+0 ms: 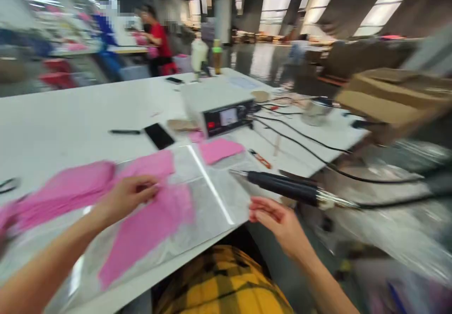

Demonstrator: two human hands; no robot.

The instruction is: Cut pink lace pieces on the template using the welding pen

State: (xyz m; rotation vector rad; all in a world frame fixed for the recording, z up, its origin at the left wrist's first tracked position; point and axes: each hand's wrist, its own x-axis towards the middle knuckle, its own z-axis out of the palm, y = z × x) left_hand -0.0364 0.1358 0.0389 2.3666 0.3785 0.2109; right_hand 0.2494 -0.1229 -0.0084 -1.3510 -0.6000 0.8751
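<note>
Pink cloth piece (151, 229) lies near the worktop's (70, 121) front edge, left hand (136, 194) touching it, pinch unclear; right hand (273, 217), fingers loosely curled; clear jar (316, 115), right edge, contents indistinct.

On the table (77, 116), fabric pieces (151, 224) lie left of the tool (286, 186).

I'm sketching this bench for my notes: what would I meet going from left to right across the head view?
Pink stack → left hand → small pink piece → right hand → container → cardboard box.
</note>
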